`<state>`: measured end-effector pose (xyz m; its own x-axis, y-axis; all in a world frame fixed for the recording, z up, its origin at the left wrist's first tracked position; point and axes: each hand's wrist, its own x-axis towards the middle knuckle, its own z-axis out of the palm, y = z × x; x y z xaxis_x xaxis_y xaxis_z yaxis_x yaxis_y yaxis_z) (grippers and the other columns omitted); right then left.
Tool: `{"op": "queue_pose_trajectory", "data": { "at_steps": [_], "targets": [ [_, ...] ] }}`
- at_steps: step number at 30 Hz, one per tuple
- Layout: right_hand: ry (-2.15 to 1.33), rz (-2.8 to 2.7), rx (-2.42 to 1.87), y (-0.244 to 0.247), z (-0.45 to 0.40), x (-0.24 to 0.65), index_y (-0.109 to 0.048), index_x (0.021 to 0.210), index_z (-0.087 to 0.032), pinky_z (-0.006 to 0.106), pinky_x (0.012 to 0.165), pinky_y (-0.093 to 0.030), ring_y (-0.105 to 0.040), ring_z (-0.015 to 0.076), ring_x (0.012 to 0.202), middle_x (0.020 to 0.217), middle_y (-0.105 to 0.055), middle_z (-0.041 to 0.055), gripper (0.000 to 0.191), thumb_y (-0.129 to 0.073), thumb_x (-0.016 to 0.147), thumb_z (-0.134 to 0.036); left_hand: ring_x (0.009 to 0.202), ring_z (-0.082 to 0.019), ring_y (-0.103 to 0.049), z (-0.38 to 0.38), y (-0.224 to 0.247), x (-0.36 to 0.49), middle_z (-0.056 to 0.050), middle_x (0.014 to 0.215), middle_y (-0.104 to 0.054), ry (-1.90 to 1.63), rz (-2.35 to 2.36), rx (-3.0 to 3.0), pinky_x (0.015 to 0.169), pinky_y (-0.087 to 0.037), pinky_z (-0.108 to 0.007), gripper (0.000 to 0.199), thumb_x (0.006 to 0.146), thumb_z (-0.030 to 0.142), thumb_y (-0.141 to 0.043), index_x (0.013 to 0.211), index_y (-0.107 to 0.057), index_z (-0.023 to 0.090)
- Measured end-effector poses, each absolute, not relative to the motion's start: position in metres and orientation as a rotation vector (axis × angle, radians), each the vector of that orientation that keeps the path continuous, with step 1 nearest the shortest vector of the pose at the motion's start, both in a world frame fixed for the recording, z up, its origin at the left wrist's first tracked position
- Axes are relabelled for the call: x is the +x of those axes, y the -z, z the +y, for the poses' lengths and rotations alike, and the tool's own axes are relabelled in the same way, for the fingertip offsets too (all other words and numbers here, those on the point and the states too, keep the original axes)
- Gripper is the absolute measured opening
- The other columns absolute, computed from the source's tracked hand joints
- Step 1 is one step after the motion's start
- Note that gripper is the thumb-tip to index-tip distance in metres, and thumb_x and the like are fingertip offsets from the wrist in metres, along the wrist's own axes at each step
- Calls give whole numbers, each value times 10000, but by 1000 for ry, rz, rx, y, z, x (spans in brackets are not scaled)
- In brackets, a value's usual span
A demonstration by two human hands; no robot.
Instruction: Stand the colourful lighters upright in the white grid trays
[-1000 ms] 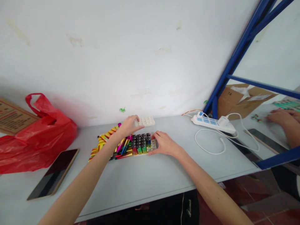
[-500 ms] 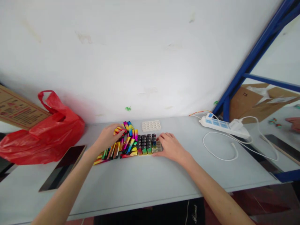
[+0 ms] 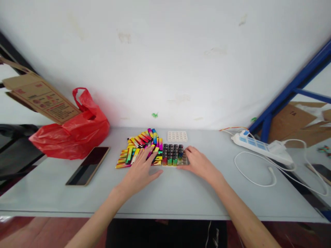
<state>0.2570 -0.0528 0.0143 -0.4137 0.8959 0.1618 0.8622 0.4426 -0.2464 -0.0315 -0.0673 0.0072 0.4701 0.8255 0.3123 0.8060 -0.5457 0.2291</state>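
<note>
Shiny multicoloured lighters (image 3: 129, 155) lie in a loose pile on the grey table. My left hand (image 3: 141, 168) is over the pile's front right part, fingers spread, holding nothing. To the right, black-topped lighters (image 3: 170, 155) stand upright in close rows in a pale tray (image 3: 184, 160), whose right end shows bare slots. My right hand (image 3: 195, 162) rests at that end, thumb at the front corner and fingers behind, gripping the tray. A second white tray (image 3: 177, 136) with round holes lies behind the rows.
A phone (image 3: 88, 166) and a red plastic bag (image 3: 74, 134) are at the left, under a cardboard box (image 3: 43, 96). A white power strip (image 3: 261, 146) with a looped cable (image 3: 239, 171) lies at the right, near a blue metal frame (image 3: 266, 127).
The view has shifted left. My left hand has moved from the back of the pile towards its front right, and its fingers have spread. My right hand stays at the tray.
</note>
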Motion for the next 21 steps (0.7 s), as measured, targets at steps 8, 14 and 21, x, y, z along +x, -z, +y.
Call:
{"op": "queue_pose_trajectory", "data": {
  "at_steps": [8, 14, 21],
  "targets": [
    [-440, -2302, -1489, -12, -51, 262, -543, 1321, -163, 447, 934, -544, -653, 320, 1088, 1197, -648, 141, 707, -877, 777, -465, 1556, -405, -295, -91, 12, -79, -160, 1647, -361, -713, 1720, 2594, 1243, -311, -630, 626, 944, 508, -641, 1502, -487, 272],
    [-579, -2401, -1389, -15, -46, 270, -641, 1109, -137, 437, 974, -520, -621, 291, 1060, 1165, -599, 133, 532, -837, 794, -519, 1599, -403, -175, -85, 24, -109, -146, 1717, -269, -575, 1771, 2574, 1254, -218, -671, 733, 994, 611, -530, 1624, -340, 288],
    [-664, -2561, -1252, -24, -51, 283, -626, 949, -176, 428, 875, -539, -591, 276, 958, 1025, -577, 65, 555, -908, 656, -553, 1584, -397, -234, -61, 24, -100, -148, 1733, -221, -598, 1699, 2579, 1257, -234, -638, 658, 1025, 573, -485, 1613, -385, 295]
  ]
}}
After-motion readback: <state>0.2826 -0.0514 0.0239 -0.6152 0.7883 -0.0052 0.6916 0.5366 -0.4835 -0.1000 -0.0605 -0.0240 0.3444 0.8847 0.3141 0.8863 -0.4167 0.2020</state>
